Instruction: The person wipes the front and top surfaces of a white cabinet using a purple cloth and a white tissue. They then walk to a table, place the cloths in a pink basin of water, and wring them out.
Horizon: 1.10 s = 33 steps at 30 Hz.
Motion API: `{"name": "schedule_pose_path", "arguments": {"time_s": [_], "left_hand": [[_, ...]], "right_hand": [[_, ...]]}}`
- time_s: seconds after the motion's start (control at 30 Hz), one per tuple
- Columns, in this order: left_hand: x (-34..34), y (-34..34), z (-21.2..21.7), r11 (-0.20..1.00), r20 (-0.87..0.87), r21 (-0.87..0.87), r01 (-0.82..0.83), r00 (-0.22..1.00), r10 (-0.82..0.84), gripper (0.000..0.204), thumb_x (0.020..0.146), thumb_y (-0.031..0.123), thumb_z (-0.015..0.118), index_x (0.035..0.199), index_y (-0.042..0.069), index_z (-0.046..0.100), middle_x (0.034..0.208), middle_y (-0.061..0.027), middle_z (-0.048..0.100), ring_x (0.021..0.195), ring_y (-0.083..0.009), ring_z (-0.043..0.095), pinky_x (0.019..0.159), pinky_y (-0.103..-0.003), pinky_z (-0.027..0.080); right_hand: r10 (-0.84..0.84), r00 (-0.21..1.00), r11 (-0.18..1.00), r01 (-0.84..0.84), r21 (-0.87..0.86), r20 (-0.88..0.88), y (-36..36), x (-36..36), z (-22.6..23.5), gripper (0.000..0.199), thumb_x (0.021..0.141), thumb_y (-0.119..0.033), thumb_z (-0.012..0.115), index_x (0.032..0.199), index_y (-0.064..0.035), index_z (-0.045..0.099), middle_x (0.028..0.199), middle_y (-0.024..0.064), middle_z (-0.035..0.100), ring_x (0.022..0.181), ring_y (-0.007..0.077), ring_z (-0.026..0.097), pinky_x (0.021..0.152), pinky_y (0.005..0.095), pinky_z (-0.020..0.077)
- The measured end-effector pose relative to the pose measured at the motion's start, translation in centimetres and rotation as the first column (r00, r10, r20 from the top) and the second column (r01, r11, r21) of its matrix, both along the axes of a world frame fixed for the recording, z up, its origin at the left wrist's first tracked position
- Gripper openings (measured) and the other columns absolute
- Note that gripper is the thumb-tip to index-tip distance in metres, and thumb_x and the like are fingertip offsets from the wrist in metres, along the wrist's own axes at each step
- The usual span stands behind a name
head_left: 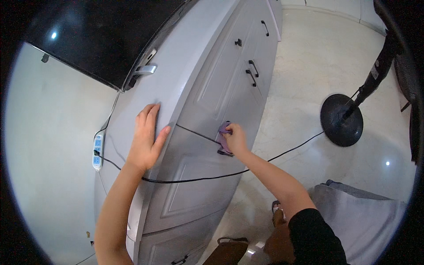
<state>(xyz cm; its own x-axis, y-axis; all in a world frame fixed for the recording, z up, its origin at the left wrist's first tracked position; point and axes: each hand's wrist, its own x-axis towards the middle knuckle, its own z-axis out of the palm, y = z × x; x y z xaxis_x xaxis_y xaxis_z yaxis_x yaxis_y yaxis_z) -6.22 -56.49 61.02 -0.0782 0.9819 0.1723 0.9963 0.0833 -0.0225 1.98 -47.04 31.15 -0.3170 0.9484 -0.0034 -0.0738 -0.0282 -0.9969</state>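
My left hand lies flat, fingers open, on the cabinet top for support. My right hand fingers grip a purple cloth, pressed against the cabinet door.

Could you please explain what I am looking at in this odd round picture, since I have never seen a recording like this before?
There is no machine here, only a person's two bare hands, filmed from a wide fisheye camera worn on the head and looking down, which bends straight edges. The left hand rests flat on the top edge of a grey cabinet. The right hand presses a purple cloth against a cabinet door. A black cable runs from a power strip across the cabinet to a standing fan's round base on the pale floor. A dark screen stands on top.
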Motion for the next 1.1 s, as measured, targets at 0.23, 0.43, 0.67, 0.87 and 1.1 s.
{"name": "schedule_pose_path", "arguments": {"time_s": [0.23,0.43,0.67,0.87,1.1], "left_hand": [[-0.2,-0.6,0.1,1.0,-0.05,-0.029,-0.007,0.999,0.005,0.055,0.087,0.029,0.048,0.13,-0.002,0.034,0.131,-0.0202,0.035,0.12,-0.0347,0.033,0.103,-0.04,0.027],[0.3,0.1,0.0,0.999,-0.04,-0.036,-0.03,0.999,0.029,0.054,0.087,0.028,0.048,0.131,-0.001,0.034,0.131,-0.0201,0.034,0.121,-0.0346,0.033,0.103,-0.04,0.027],[0.6,0.1,0.3,0.995,0.003,-0.067,-0.068,0.998,0.069,0.056,0.088,0.031,0.046,0.133,0.001,0.032,0.135,-0.0199,0.031,0.126,-0.0339,0.029,0.106,-0.04,0.022],[0.2,1.3,-0.6,0.999,-0.023,-0.038,-0.026,0.999,0.025,0.055,0.087,0.03,0.049,0.132,0.002,0.035,0.133,-0.0188,0.034,0.123,-0.0339,0.032,0.105,-0.039,0.025],[0.1,-1.0,0.6,0.996,-0.07,-0.038,-0.082,0.994,0.079,0.056,0.087,0.036,0.047,0.132,0.004,0.036,0.133,-0.0182,0.035,0.124,-0.0324,0.032,0.105,-0.04,0.025]], "right_hand": [[-0.069,0.976,0.899,0.152,0.412,-0.208,-1.8,-0.6,7.1,0.017,0.068,0.002,0.061,0.084,0.0014,0.054,0.095,0.0175,0.055,0.091,0.0361,0.053,0.081,0.0404,0.043],[-0.105,0.994,0.986,0.1,0.134,0.026,-0.1,-0.7,1.9,0.016,0.068,0.002,0.059,0.084,0.0005,0.056,0.093,0.0171,0.055,0.088,0.0359,0.053,0.08,0.0395,0.0428],[-0.015,0.989,0.943,0.063,0.328,-0.145,-1.0,-0.6,3.0,0.026,0.071,0.002,0.058,0.095,-0.0013,0.052,0.097,0.0172,0.051,0.096,0.0361,0.049,0.085,0.0402,0.04],[-0.063,0.997,0.992,0.058,0.11,0.042,4.3,3.1,-2.4,0.025,0.072,-0.004,0.062,0.095,-0.0016,0.055,0.099,0.016,0.054,0.093,0.0352,0.051,0.082,0.0394,0.0414],[0.23,0.921,0.702,0.066,0.709,-0.314,-9.4,10.8,9.2,0.025,0.068,-0.007,0.064,0.093,-0.0061,0.057,0.099,0.0092,0.055,0.092,0.0288,0.054,0.078,0.0393,0.0442]]}}
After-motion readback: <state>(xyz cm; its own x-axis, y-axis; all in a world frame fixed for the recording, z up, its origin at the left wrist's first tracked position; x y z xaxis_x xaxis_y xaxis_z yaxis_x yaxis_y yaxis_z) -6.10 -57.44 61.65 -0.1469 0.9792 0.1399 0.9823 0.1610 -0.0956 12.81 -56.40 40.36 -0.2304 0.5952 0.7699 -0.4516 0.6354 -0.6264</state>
